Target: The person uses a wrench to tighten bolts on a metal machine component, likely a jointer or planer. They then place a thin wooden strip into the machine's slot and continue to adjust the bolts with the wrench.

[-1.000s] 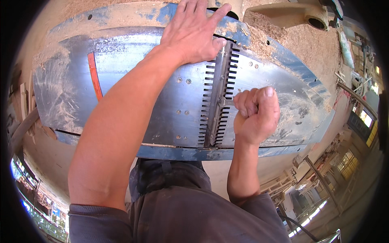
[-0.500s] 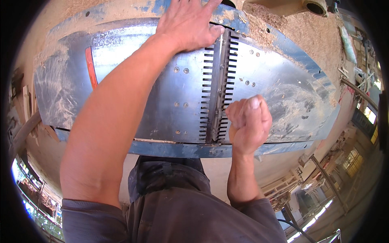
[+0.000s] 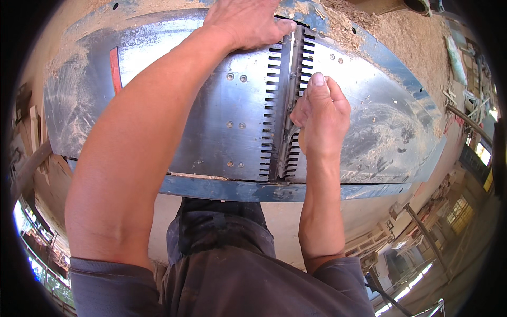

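Note:
A jointer's steel table point(image 3: 211, 116) spreads in front of me, split by a slot with comb-like toothed edges. In the slot lies the long cutter block point(image 3: 282, 111), with bolts along it. My left hand point(image 3: 245, 24) lies flat at the slot's far end, its thumb stretched onto the end of the block; some fingers pass out of the picture's top. My right hand point(image 3: 323, 113) is closed in a fist just right of the slot, round what looks like a wrench point(image 3: 292, 130). Only the wrench's metal end shows, at the block; my fingers hide the rest.
A red strip point(image 3: 115, 71) lies on the table's left part. Wood shavings point(image 3: 364, 34) heap along the far blue rim and beyond. A blue front edge point(image 3: 237, 191) runs between the table and my body. Timber pieces point(image 3: 364, 243) are stacked at the lower right.
My right hand has moved away from me along the slot, to about its middle, still closed. My left hand stays at the far end; the view has shifted slightly.

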Motion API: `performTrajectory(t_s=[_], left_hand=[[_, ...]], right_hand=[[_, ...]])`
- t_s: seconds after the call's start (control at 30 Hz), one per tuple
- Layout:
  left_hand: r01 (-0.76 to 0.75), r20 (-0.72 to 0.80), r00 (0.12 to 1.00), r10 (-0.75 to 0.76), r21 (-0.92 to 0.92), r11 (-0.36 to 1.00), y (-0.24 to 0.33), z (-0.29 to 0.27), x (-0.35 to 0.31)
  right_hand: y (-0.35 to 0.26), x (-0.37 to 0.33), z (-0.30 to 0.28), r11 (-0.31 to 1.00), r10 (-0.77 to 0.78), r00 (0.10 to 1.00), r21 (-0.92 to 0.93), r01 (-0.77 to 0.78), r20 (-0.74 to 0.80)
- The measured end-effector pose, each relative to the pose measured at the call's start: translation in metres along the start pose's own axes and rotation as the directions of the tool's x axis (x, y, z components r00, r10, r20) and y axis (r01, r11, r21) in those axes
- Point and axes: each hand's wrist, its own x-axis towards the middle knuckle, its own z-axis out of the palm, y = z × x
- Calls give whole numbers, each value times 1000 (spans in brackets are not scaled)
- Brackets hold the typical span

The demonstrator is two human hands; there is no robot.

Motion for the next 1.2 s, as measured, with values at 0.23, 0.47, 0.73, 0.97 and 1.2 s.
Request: performTrajectory(t_s=[0.23,0.47,0.73,0.97,1.2], left_hand=[[-20,13,1000,20,58,998,2,-6,2],[-7,3,1000,7,-10,1000,1,-2,-1],[-32,-9,999,32,27,999,1,-1,1],[4,62,998,-6,30,1000,7,-6,2],[-13,40,999,9,105,994,7,-3,3]], right_hand=[[4,-7,-2,997,-29,1000,-73,28,-8],[-22,-6,-1,999,36,997,23,-35,-65],[10,-72,-34,980,-157,988,126,156,-4],[39,-113,-51,895,-377,926,244,374,-34],[67,-150,-60,802,-592,804,126,584,45]])
